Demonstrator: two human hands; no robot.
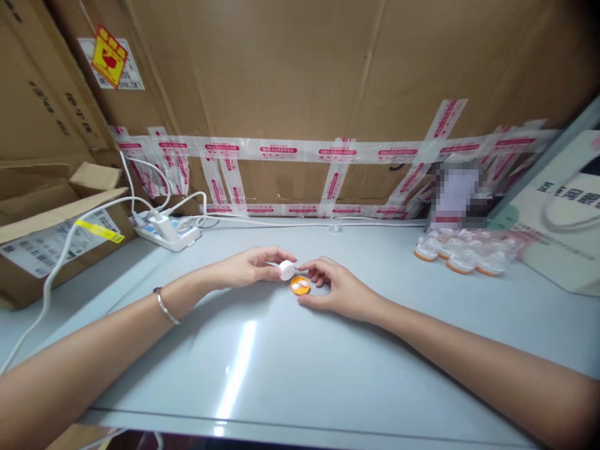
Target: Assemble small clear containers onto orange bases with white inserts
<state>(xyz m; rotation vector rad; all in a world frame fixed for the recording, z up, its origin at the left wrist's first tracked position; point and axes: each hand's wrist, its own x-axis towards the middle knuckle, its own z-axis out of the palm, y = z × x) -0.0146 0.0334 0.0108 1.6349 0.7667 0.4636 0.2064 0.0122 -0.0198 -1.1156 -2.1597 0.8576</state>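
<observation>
My left hand [255, 266] pinches a small white round piece [287, 270] with rounded sides between its thumb and fingers, just above the table. Below and slightly right of it lies a shallow orange disc [294, 287] with a raised rim and two pale, whitish oval parts inside. My right hand [335, 287] curves around the disc's right side. Its thumb is at the disc's near edge, and its forefinger points toward the white piece. The right thumb and forefinger are apart; whether they touch the disc is unclear.
Several clear-topped containers with orange bases [462, 265] stand at the right, before a blurred-out object [457, 194]. A white power strip [182, 239] with cables sits at back left, beside an opened cardboard box [60, 231]. A large taped carton [281, 75] walls off the back.
</observation>
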